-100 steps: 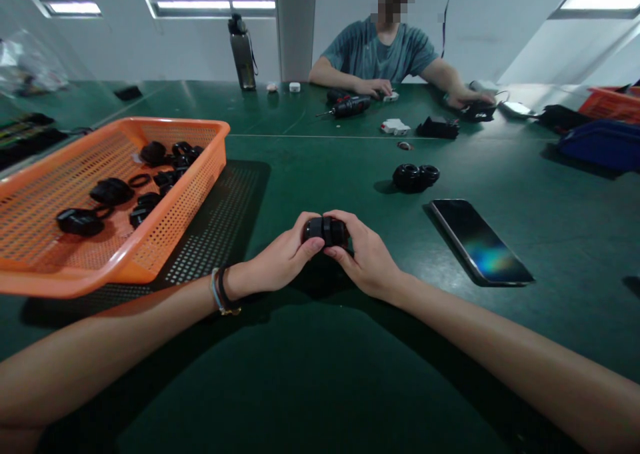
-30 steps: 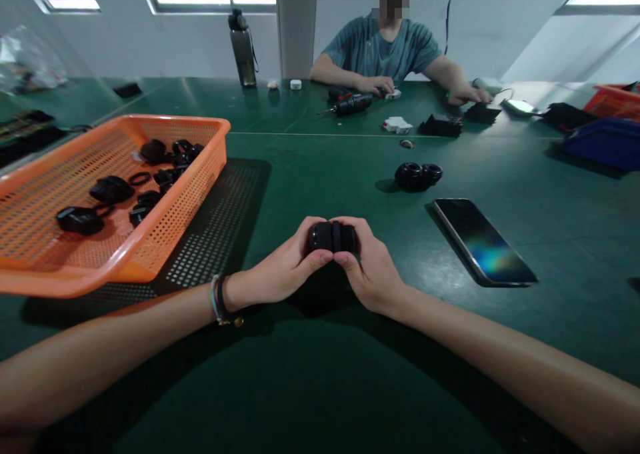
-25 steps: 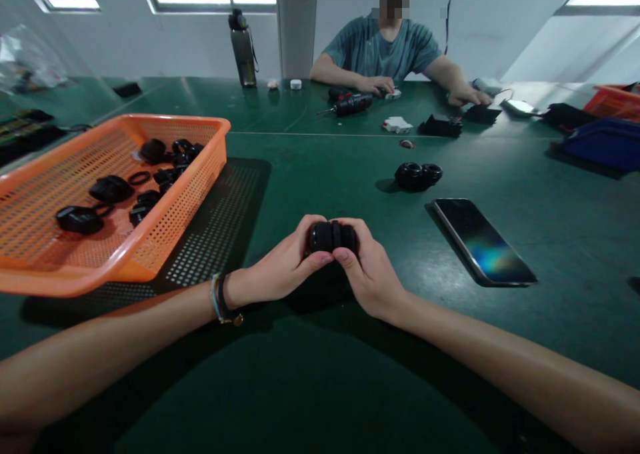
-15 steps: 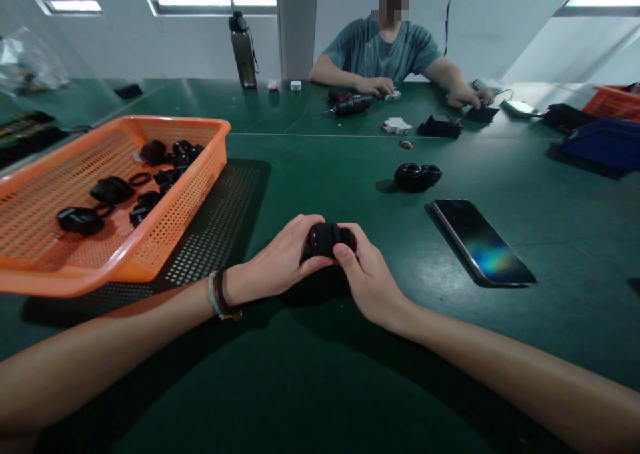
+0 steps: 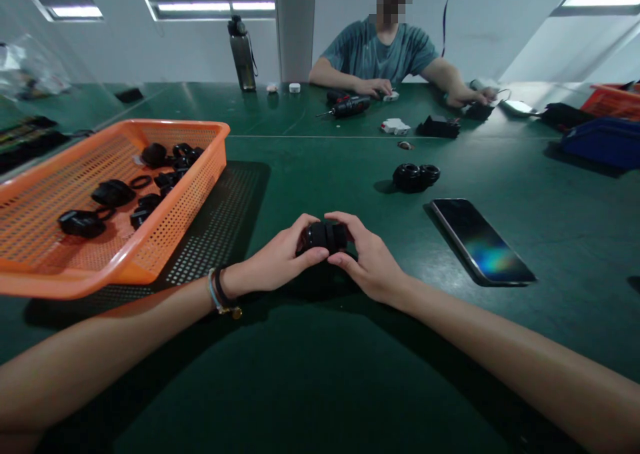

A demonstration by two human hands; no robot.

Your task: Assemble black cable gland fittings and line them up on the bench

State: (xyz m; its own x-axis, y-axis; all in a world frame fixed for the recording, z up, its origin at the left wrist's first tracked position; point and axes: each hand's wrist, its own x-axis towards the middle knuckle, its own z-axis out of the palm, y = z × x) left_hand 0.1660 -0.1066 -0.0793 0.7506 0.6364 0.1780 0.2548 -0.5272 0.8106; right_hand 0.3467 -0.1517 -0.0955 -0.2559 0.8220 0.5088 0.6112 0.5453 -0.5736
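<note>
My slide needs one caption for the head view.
Left hand and right hand hold a black fitting between an orange perforated basket and a smartphone.

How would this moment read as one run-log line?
left hand: holds black cylindrical fitting | right hand: curled around fitting's right end | orange basket: left, black parts inside | smartphone: right, on table

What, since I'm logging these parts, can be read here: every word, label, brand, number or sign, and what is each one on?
No text can be read.
Black part between the left hand and the right hand: no legible marking.
Loose black pieces in the orange basket: any marking too small to read.
Phone: glare, no legible text.
Power drill: any lettering too small to read.
Bottle: no legible label.
</note>
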